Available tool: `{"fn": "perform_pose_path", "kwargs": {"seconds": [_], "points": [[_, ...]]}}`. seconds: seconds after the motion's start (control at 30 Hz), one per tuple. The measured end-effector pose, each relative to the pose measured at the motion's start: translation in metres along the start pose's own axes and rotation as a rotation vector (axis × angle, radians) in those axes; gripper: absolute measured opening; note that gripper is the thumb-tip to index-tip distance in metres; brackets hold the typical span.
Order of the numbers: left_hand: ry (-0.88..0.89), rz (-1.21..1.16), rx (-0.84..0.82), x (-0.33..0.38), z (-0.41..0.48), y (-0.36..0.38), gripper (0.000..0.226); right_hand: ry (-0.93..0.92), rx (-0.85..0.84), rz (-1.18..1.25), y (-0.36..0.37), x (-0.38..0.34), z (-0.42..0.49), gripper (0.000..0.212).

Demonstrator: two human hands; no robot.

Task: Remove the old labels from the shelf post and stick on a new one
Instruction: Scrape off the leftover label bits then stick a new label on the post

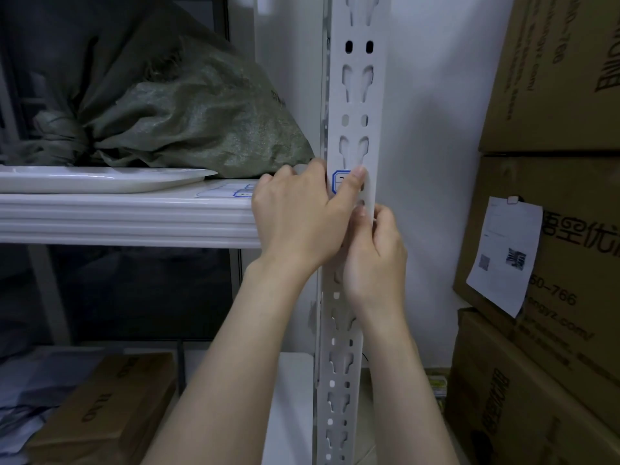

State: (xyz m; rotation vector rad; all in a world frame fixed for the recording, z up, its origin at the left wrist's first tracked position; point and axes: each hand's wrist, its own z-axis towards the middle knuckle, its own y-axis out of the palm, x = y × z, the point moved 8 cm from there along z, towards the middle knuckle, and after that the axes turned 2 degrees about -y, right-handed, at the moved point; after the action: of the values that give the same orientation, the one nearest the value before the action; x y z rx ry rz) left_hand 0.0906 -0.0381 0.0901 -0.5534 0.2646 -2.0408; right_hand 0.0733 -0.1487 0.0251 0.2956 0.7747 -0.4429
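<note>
A white slotted shelf post (355,105) runs top to bottom through the middle of the view. A white label with a blue border (339,181) is on the post at shelf height, partly covered by fingers. My left hand (298,216) wraps round the post's left edge, and its thumb presses on the label. My right hand (375,253) sits just below on the post, thumb and fingertips touching its face under the label. A sheet of similar blue-bordered labels (235,191) lies on the white shelf (127,216).
A green woven sack (188,112) and a white tray (100,179) sit on the shelf. Stacked cardboard boxes (550,229) with a hanging paper slip (503,256) stand right. A brown box (107,404) lies on the lower level.
</note>
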Motion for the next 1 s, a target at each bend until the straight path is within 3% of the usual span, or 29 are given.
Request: {"fn": "perform_pose_path", "kwargs": {"seconds": [0.5, 0.73, 0.87, 1.0], "points": [[0.014, -0.033, 0.013, 0.003, -0.001, -0.005, 0.044, 0.026, -0.003, 0.023, 0.0, 0.004, 0.001, 0.021], [0.101, 0.045, 0.017, 0.006, -0.003, -0.007, 0.051, 0.051, 0.042, 0.048, -0.002, 0.006, 0.0, 0.015], [0.128, 0.018, 0.003, 0.007, -0.006, -0.008, 0.052, -0.186, 0.266, -0.034, -0.02, -0.02, -0.006, 0.022], [0.122, -0.008, 0.022, 0.007, -0.006, -0.012, 0.042, -0.36, 0.347, -0.144, -0.028, -0.039, 0.001, 0.009]]}}
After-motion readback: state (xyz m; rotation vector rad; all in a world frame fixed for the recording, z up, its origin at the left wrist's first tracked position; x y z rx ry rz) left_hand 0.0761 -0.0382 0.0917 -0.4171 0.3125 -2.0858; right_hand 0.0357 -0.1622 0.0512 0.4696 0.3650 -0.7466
